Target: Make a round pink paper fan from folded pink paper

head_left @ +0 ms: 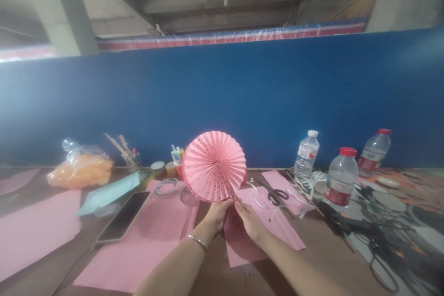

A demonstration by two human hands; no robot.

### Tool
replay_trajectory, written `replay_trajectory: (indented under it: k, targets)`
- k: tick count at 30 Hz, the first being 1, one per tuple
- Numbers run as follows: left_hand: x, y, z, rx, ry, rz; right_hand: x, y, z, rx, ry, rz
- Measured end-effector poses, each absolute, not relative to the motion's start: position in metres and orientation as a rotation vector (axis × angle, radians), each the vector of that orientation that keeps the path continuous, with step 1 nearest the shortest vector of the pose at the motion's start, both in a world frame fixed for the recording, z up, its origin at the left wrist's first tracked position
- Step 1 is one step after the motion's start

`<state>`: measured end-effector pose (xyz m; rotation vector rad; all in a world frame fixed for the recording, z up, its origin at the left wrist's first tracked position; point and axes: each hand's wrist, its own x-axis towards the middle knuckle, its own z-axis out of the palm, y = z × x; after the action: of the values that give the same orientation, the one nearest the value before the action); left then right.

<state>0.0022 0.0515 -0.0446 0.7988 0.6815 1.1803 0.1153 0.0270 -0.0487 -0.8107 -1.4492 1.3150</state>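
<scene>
A round, pleated pink paper fan (215,164) with rows of dark dots stands upright above the table, facing me. Both hands meet at its lower edge. My left hand (219,215), below a silver bangle on the wrist, is closed around the fan's base. My right hand (247,216) pinches the lower right of the fan with thumb and fingers. What lies inside the fingers is partly hidden. Below the hands lies a pink paper sheet (253,240), and black scissors (275,194) rest just past the right hand.
To the left are a phone (125,216), pink paper (128,249), tape rolls (165,188) and a plastic bag of orange material (83,171). Plastic bottles (342,178) and tangled cords (378,240) occupy the right. A blue partition (222,88) closes off the back.
</scene>
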Motion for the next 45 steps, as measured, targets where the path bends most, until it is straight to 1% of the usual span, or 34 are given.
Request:
replay_trajectory:
  k: [4, 6, 10, 13, 17, 22, 26, 34, 40, 45]
  targets:
    - [0.003, 0.055, -0.047, 0.812, 0.709, 1.283, 0.12, 0.022, -0.045, -1.044, -1.518, 0.964]
    - [0.004, 0.058, -0.047, 0.815, 0.716, 1.337, 0.124, 0.022, -0.043, -1.123, -1.508, 0.839]
    - [0.004, 0.061, -0.046, 0.824, 0.719, 1.378, 0.127, 0.029, -0.043, -1.016, -1.415, 0.951]
    - [0.004, 0.06, -0.046, 0.854, 0.735, 1.337, 0.128, 0.037, -0.046, -0.976, -1.381, 1.049]
    - [0.004, 0.058, -0.047, 0.891, 0.766, 1.256, 0.13, 0.047, -0.053, -0.999, -1.368, 1.08]
    - [0.003, 0.06, -0.048, 0.908, 0.802, 1.214, 0.133, 0.048, -0.055, -1.08, -1.362, 1.049]
    - [0.003, 0.06, -0.048, 0.923, 0.832, 1.204, 0.131, 0.04, -0.05, -1.047, -1.406, 1.022]
    - [0.003, 0.061, -0.048, 0.888, 0.896, 1.18, 0.134, 0.04, -0.054, -1.175, -1.301, 0.847]
    - [0.005, 0.062, -0.048, 0.815, 0.878, 1.184, 0.136, 0.045, -0.057, -1.157, -1.241, 0.903]
    - [0.006, 0.061, -0.042, 0.715, 0.877, 1.176, 0.135, 0.044, -0.056, -1.15, -1.211, 0.873]
